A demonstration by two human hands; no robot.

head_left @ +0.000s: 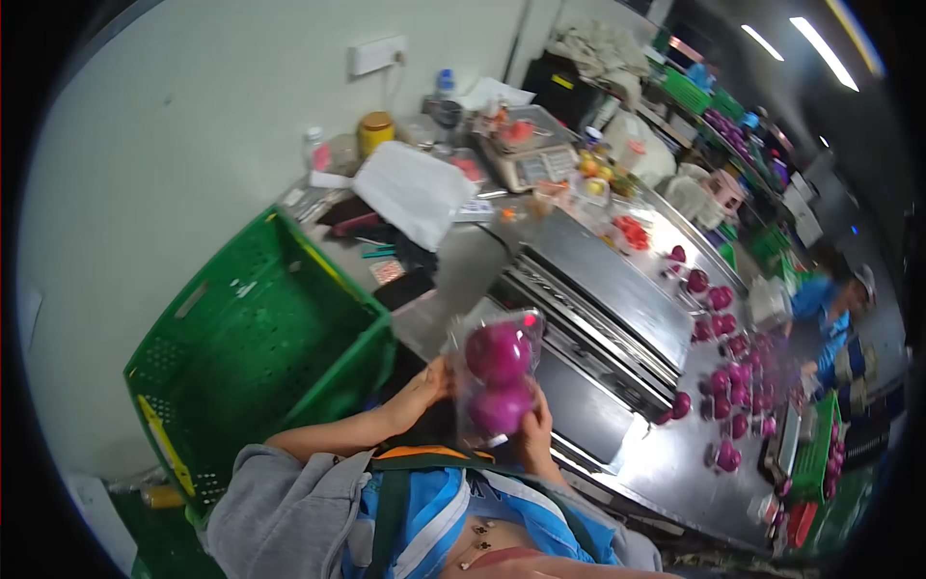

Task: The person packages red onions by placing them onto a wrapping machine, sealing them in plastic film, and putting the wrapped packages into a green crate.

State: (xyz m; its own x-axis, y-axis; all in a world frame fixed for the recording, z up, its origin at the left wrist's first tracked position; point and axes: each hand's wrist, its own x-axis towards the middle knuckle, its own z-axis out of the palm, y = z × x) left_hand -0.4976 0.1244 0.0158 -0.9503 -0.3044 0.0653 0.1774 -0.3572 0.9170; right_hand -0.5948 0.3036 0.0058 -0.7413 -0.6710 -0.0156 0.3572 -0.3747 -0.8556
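A clear plastic bag with two purple onions (pixel 499 354) in it is in front of my chest. My right hand (pixel 536 427) grips the bag at its lower right, beside the lower onion. At the bag's left edge, my left hand (pixel 433 383) holds the plastic, its fingertips partly hidden behind it. Just beyond the bag lies a sealing machine (pixel 588 333) with a long metal bar and a dark flat plate. To the left stands a large green crate (pixel 260 328), with nothing visible inside.
Many bagged purple onions (pixel 738 391) are spread over the steel table (pixel 666 482) on the right. A co-worker in blue (pixel 820 304) stands at its far side. A scale (pixel 526 159), a white bag (pixel 413 196) and a yellow-lidded jar (pixel 375 133) are along the wall.
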